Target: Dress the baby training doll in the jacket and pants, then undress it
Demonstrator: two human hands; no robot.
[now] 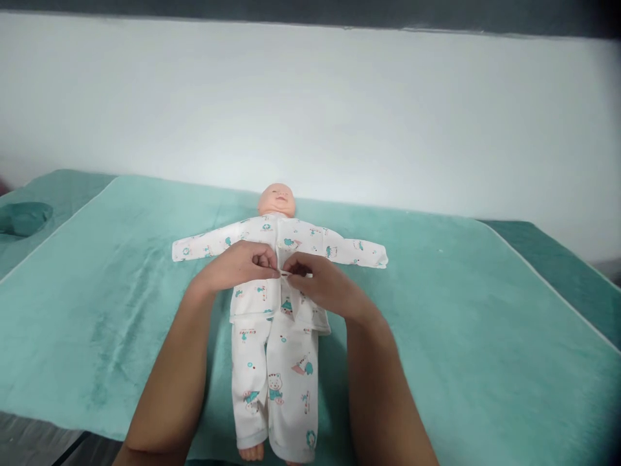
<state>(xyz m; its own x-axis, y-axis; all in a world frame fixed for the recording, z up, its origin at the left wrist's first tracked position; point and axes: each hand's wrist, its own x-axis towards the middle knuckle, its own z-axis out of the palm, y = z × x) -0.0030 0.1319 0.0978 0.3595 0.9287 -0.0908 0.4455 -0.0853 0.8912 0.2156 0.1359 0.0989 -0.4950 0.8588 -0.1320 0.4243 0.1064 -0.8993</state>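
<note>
White printed shirt front [278,296] in left hand [246,264] and right hand [323,279]

Both hands [245,264] pinch pyjama top [251,299] mid-front; doll [276,199] face-up on green cloth [451,317].

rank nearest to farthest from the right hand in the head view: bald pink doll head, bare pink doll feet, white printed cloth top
1. White printed cloth top: touching right hand
2. Bald pink doll head: beyond
3. Bare pink doll feet: picture's bottom

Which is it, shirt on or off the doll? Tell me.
On: the shirt sits around the doll below its neck, sleeves stretched out to both sides.
</note>
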